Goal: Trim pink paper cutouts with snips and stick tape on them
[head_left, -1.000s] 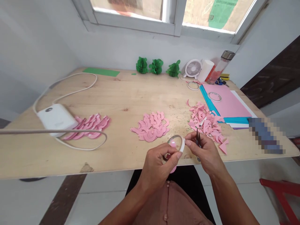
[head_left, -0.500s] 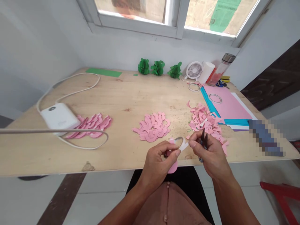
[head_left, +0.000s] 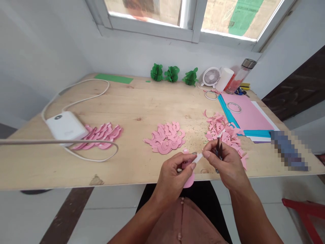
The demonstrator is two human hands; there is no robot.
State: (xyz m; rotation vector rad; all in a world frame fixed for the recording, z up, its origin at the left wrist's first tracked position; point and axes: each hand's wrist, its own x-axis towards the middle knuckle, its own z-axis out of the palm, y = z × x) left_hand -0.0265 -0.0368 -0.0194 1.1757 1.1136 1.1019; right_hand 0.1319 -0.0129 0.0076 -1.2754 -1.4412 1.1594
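My left hand [head_left: 174, 174] is closed on a pink paper cutout [head_left: 189, 181], whose rounded end hangs below my fingers at the table's front edge. A short white strip of tape [head_left: 198, 157] stretches from my left thumb and fingertips to my right hand [head_left: 227, 164]. My right thumb and forefinger pinch at the strip's far end. Small dark scissors [head_left: 219, 150] are kept in the same right hand, blades pointing up and away. Just beyond my left hand is a pile of curved pink cutouts [head_left: 167, 137]. Pink paper scraps [head_left: 222, 127] lie beyond my right hand.
At left, a white power bank [head_left: 66, 127] with a cable rests against more pink cutouts [head_left: 104, 135]. Three green paper shapes [head_left: 172, 74], a small fan [head_left: 211, 77] and a bottle [head_left: 241, 76] line the wall. A tape roll [head_left: 234, 107] lies on pink sheets [head_left: 256, 117].
The looped tape ring that showed above my left fingers is no longer visible there. My right hand has shifted slightly left, and its scissors have turned more upright.
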